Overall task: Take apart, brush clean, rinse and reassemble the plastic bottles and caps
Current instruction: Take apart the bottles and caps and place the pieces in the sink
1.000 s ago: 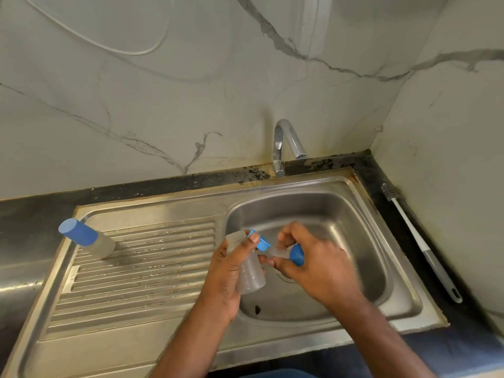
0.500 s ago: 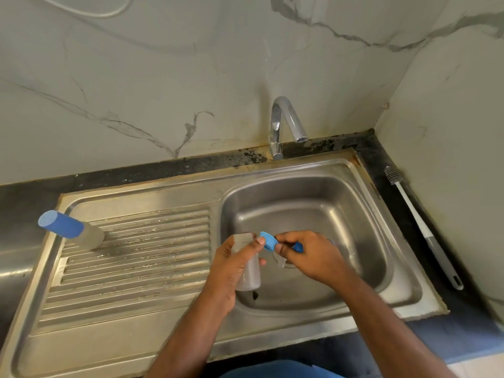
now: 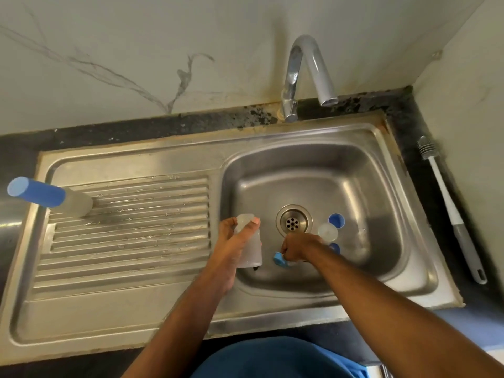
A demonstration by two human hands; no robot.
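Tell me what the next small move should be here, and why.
Probably set the small blue cap that the right hand pinches down in the sink beside the loose pieces. The left hand holds an open bottle, and the brush lies untouched on the counter.

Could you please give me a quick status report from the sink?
Left hand grips clear bottle over basin. Right hand pinches blue cap. Loose parts by drain; brush untouched, tap dry.
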